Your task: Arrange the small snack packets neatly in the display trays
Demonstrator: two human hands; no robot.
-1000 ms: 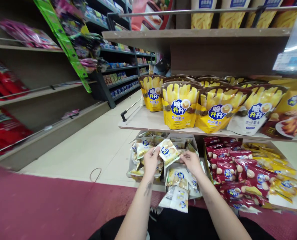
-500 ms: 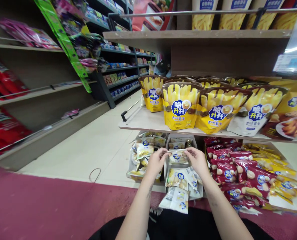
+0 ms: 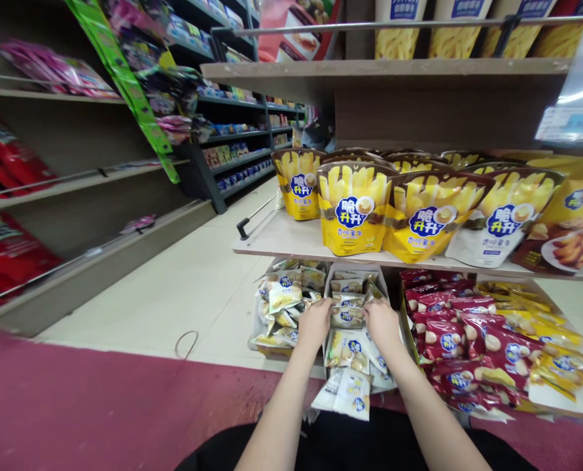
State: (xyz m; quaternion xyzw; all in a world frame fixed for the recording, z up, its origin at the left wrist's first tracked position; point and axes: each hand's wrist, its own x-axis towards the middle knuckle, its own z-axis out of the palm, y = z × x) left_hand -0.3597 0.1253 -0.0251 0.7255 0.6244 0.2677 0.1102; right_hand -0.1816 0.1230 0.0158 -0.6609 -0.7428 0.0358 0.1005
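Both my hands reach down into a white display box [image 3: 326, 288] of small white snack packets on the bottom shelf. My left hand [image 3: 313, 323] grips the left edge of one small white packet [image 3: 346, 316], fingers curled. On its right edge sits my right hand [image 3: 382, 322], also curled closed. The packet stands upright in the row inside the box. More white packets [image 3: 346, 349] lie in front of it, and two [image 3: 346, 391] have spilled out onto the floor by my lap.
Yellow and white fry-snack bags [image 3: 353, 208] stand on the wooden shelf [image 3: 291, 239] above. Red snack packets [image 3: 460, 333] fill the box to the right. A second white-packet box [image 3: 281, 307] sits left. A pale tiled aisle [image 3: 173, 288] and a red mat [image 3: 99, 399] lie left.
A second ago I held the packet up and flat in front of the box. Both hands have since turned it upright and lowered it down into the row.
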